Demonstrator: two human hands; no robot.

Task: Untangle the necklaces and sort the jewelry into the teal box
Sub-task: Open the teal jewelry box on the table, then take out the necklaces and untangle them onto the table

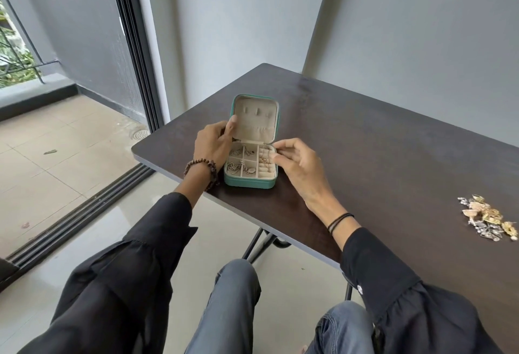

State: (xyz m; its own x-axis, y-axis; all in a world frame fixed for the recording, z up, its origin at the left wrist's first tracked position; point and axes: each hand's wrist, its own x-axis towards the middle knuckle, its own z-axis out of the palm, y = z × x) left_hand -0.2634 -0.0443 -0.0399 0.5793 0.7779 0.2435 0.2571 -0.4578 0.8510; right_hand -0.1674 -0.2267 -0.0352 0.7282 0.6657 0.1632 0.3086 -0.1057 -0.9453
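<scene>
Dark table: left hand clamps the lid up while right hand, fingertips pinched together, works at the box rim.

The teal box sits open near the left front corner of the dark worktop, its lid standing upright behind the tray. The lining is cream. Inside the lid are small tabs up top and a gathered pocket below. The tray is split into small square compartments on the left and a ring-roll strip on the right. Thin silver chains lie coiled in the square compartments, apparently one bunch to each, and small rose-gold pieces rest on the ring rolls. Well apart, at the worktop's right edge, a loose heap of gold and silver jewelry lies unsorted
</scene>
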